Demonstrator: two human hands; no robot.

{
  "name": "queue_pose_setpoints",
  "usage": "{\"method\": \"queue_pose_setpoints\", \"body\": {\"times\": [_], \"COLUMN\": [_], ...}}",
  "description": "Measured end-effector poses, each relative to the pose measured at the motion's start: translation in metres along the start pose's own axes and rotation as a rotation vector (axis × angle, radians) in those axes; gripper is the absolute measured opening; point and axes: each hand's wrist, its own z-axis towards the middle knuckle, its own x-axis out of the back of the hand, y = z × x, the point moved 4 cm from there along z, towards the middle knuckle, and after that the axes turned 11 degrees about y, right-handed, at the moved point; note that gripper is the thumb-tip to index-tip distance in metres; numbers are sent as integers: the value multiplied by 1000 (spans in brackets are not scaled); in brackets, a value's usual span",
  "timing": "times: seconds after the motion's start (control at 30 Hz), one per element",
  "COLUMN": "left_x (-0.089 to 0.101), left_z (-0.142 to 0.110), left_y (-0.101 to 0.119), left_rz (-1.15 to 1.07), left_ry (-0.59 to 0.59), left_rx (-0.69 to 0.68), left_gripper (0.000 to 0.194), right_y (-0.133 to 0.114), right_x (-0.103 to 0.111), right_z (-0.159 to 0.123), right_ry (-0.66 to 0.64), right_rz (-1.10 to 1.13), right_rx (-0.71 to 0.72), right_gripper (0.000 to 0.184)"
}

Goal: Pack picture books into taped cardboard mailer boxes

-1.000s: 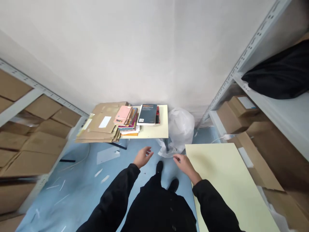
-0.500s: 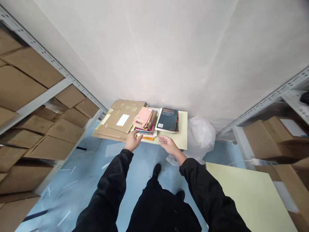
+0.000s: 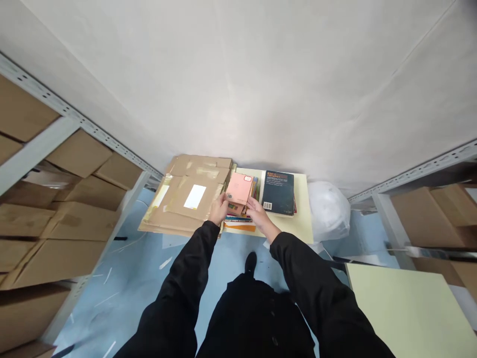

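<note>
A small pale-yellow table [image 3: 303,219] stands against the white wall. On it lies a stack of colourful books [image 3: 240,221] topped by a pink book [image 3: 239,188], and beside it a dark book [image 3: 278,192]. My left hand [image 3: 218,210] grips the left side of the pink-topped books. My right hand [image 3: 257,211] closes on their right side. Both black sleeves reach forward over the blue floor.
Flattened cardboard boxes [image 3: 186,199] with a white label lie left of the books. Metal shelving with cardboard boxes [image 3: 55,199] lines the left; another rack [image 3: 428,199] stands right. A white plastic bag [image 3: 330,211] sits beside the table. A pale-yellow board [image 3: 410,308] lies at lower right.
I have stepped closer to the table. Both hands moved forward from open in the air to closing on the two sides of the pink-topped book stack.
</note>
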Motion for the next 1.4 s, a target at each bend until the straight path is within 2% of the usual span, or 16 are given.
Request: {"method": "queue_pose_setpoints", "body": {"times": [0.17, 0.37, 0.47, 0.5, 0.57, 0.67, 0.73, 0.8, 0.9, 0.97, 1.03, 1.13, 1.2, 1.27, 1.33, 1.4], "left_x": [2, 2, 1, 1, 2, 2, -6, -18, -37, -51, -66, -93, -113, -133, -150, -166], "left_z": [1, -2, -11, -16, -27, -51, -69, -85, -103, -116, -130, -156, -179, -206, -235, -263], "left_y": [-4, -8, -9, -6, 7, 36, 52, 62, 72, 79, 87, 97, 100, 105, 111, 121], "left_rz": [6, -7, 5, 26, 103, 222, 226, 198, 149, 100, 17, -177, -312, -408, -456, -485], "left_ry": [-54, -61, -119, -145, -160, -178, -277, -383, -454, -494, -534, -608, -695, -798, -901, -998], "left_rx": [34, 104, 109, 81, -57, -372, -521, -579, -582, -584, -549, -316, -94, 105, 247, 327], "left_gripper": [40, 39, 36, 35, 37, 60, 71, 64, 44, 39, 35, 31, 34, 39, 46, 49], "right_y": [7, 22, 27, 28, 26, 18, 9, 0, -10, -14, -18, -21, -21, -18, -12, -6], "right_x": [0, 16, 23, 25, 30, 40, 49, 60, 77, 90, 105, 140, 172, 208, 240, 266], "right_z": [5, 8, 5, 3, -1, -14, -28, -44, -69, -87, -107, -145, -178, -215, -250, -277], "right_ry": [43, 198, 263, 275, 303, 330, 347, 378, 451, 481, 495, 581, 759, 1019, 1230, 1276], "right_rz": [38, 36, -13, -16, -11, 11, 21, 13, 1, 7, -5, -184, -368, -470, -404, -229], "right_rx": [-19, -192, -263, -272, -265, -193, -125, -68, -25, 13, 78, 193, 245, 242, 190, 158], "right_gripper": [62, 33, 22, 19, 18, 22, 30, 37, 43, 42, 42, 39, 35, 41, 55, 61]}}
